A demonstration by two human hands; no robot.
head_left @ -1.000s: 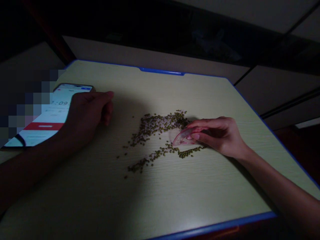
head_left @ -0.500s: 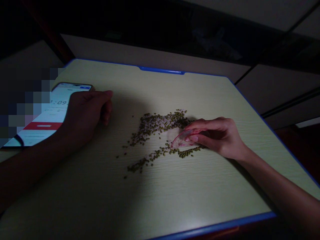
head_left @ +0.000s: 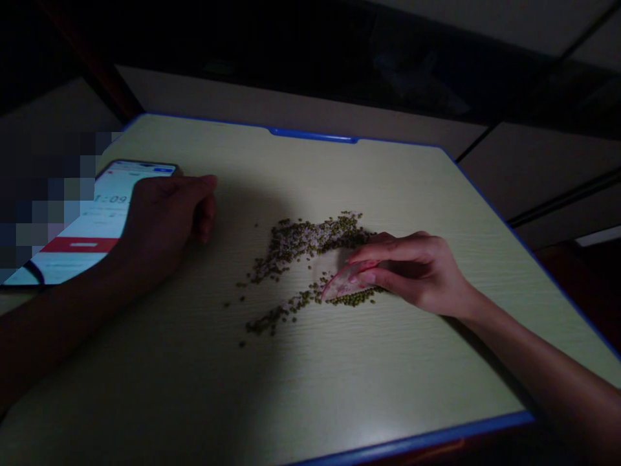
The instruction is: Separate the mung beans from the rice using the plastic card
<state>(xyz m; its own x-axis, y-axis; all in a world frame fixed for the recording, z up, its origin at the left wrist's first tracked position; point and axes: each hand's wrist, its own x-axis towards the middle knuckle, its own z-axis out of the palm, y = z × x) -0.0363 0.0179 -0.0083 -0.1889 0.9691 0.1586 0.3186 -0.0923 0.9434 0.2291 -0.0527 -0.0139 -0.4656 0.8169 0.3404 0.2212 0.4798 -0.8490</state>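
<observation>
The right hand (head_left: 420,275) pinches a clear, pink-edged piece of plastic (head_left: 347,279) between thumb and fingers, tilted over the near band of green beans (head_left: 356,299); a larger heap of beans mixed with pale grains (head_left: 310,239) lies just beyond it on the desk (head_left: 388,375); the left hand (head_left: 169,210), fingers curled together, hovers or rests, I cannot tell which, beside the heap and partly over a lit phone (head_left: 107,207).

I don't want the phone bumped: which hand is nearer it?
Left. The left hand partly covers the phone in this view; the right hand is far to its right, by the green beans.
</observation>
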